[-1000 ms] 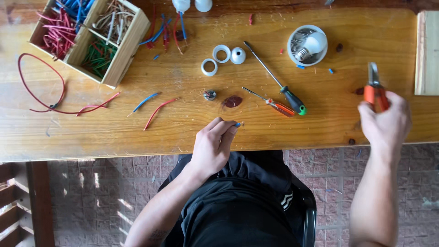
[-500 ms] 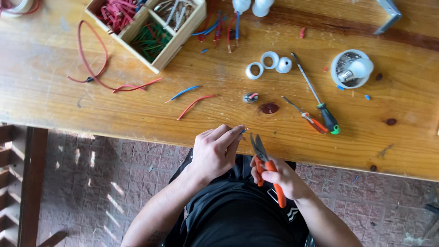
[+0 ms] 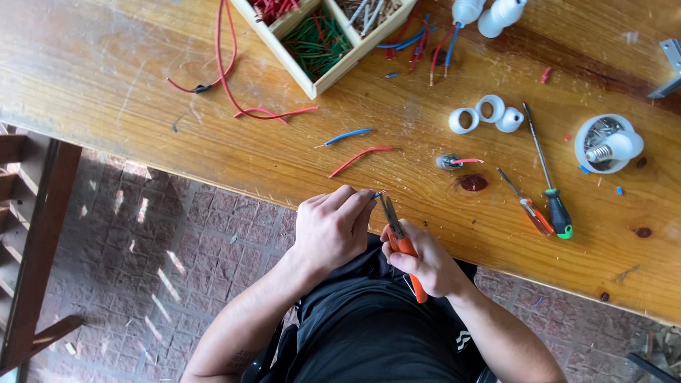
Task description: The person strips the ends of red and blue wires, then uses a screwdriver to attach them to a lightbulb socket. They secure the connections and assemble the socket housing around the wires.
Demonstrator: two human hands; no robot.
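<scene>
- A wooden workbench [image 3: 177,106] is seen from above, with a seated person's two hands at its near edge.
- Since a second ago, the right hand [image 3: 425,259] has been brought in from the far right of the bench, with the orange-handled pliers [image 3: 401,241] carried along; both hands are now met close together.
- The change is judged to mean that the tool has been fetched and work on the wire has begun.
- The left hand [image 3: 333,227] is curled, a short blue wire piece [image 3: 377,193] being pinched at the fingertips.
- The right hand is wrapped around the pliers' handles.
- The pliers' long axis runs from 5 o'clock to 11 o'clock, nose aimed at the wire tip.
- The wire end points toward 2 o'clock.
- Two screwdrivers [image 3: 543,191] are left at 3 o'clock.
</scene>
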